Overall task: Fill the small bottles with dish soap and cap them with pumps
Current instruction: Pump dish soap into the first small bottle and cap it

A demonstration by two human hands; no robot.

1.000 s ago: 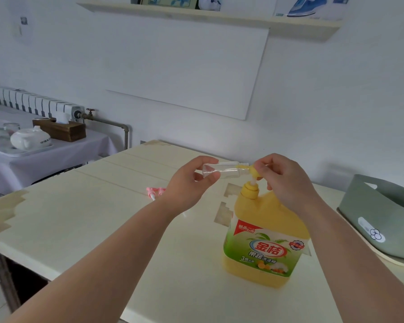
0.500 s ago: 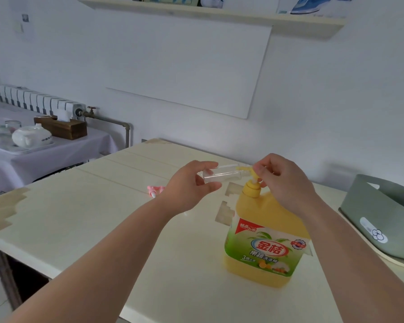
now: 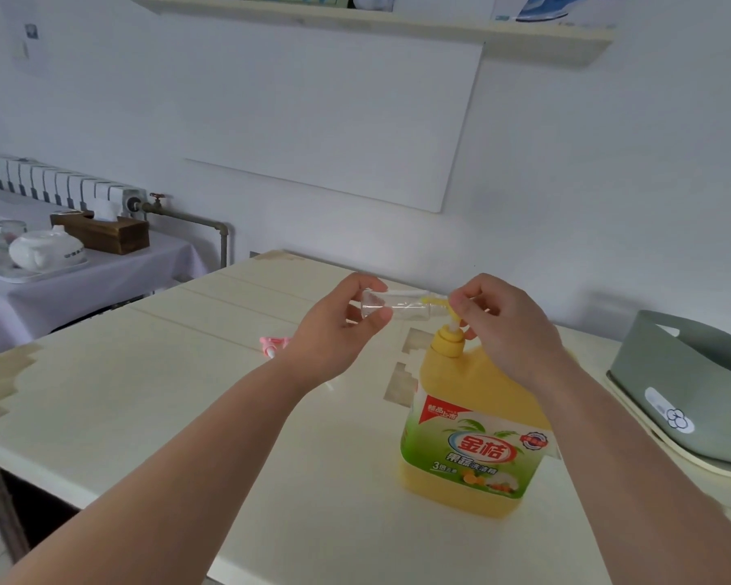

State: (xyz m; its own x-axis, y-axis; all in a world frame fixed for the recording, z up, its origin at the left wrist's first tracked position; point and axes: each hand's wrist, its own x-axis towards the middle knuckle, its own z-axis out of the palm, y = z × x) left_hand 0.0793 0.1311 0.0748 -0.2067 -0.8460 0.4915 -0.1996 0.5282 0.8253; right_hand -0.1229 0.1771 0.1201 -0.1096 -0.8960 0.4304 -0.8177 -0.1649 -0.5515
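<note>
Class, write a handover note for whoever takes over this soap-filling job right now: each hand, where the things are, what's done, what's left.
Left hand grips the clear bottle, held sideways, mouth at the pump head of the soap jug.
Right hand pinches that pump head; the jug stands on the table.
Pink pump lies on the table beyond the left wrist.
Done: bottle lined up; it looks almost empty.
Left: pump soap in, then fit the pink pump.

Both bare forearms are stretched forward, with the hands kept level and close together. A small bottle (image 3: pixel 397 306) is pinched sideways by the left hand (image 3: pixel 334 331), and a pump top (image 3: pixel 435 301) is gripped by the curled right hand (image 3: pixel 511 331).
</note>
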